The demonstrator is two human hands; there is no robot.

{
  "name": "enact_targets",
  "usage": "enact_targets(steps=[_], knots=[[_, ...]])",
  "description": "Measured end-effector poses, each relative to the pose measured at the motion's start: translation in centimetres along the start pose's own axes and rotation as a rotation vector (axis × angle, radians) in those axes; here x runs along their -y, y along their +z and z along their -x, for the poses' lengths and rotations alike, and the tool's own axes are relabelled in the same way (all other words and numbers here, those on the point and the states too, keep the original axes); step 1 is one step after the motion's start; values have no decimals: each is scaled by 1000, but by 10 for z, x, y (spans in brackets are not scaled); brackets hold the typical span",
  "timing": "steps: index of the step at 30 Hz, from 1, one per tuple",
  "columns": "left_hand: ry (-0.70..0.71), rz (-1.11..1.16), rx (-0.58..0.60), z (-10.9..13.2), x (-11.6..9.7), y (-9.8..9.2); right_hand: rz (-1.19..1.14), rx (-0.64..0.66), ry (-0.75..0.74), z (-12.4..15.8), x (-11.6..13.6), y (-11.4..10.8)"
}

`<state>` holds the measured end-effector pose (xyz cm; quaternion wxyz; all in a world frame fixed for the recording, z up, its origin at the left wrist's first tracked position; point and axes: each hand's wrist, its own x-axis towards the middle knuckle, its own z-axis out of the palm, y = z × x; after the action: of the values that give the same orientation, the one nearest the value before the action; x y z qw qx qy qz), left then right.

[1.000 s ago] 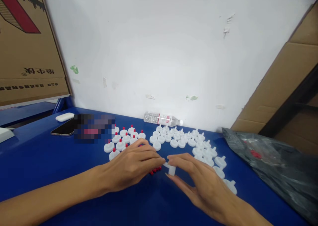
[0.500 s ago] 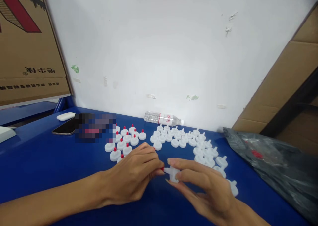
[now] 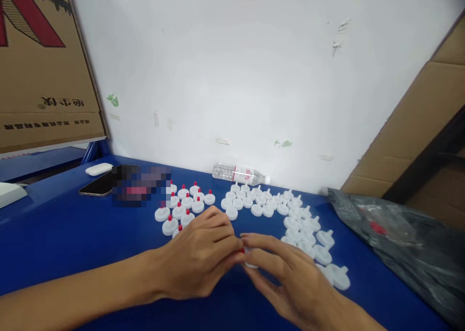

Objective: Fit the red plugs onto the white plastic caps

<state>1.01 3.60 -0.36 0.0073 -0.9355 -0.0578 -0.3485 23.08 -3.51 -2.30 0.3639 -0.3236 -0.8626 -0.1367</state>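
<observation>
My left hand [image 3: 203,253] pinches a small red tip cap [image 3: 242,250] between thumb and forefinger. Against it, my right hand [image 3: 290,277] grips a white nozzle cap [image 3: 251,264] that is mostly hidden by the fingers. The red cap sits at the nozzle's end, and the fingertips of both hands meet there. Beyond my left hand stand several white caps with red tips [image 3: 187,218]. Several white nozzle caps without red tips [image 3: 290,222] spread behind and beside my right hand on the blue table [image 3: 119,239].
A clear water bottle [image 3: 240,174] lies along the wall. At the left are a phone [image 3: 96,184], a white oval object [image 3: 99,169] and a large cardboard box [image 3: 47,79]. A dark plastic bag [image 3: 399,244] with red pieces inside lies at the right.
My right hand has closed in on my left, so the gap between them is gone. The red tip cap now meets the nozzle, whose spout was visible before.
</observation>
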Motion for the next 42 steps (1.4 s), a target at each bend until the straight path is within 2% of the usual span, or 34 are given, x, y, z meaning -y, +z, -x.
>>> enact_targets(steps=[4,9,16,33,42], knots=[[-46,-56,46,-1,11,-5,29,38,13,-4,-1,-2],[-240,-189,52,1,41,-17,71,54,107,-1,-7,-9],[-436,-316,214,5,68,-21,90,95,99,-1,-6,-7],[-473,-304,338,12,76,-14,32,147,112,-1,-6,-5],[-461,-288,317,10,74,-17,39,227,178,0,-9,-4]])
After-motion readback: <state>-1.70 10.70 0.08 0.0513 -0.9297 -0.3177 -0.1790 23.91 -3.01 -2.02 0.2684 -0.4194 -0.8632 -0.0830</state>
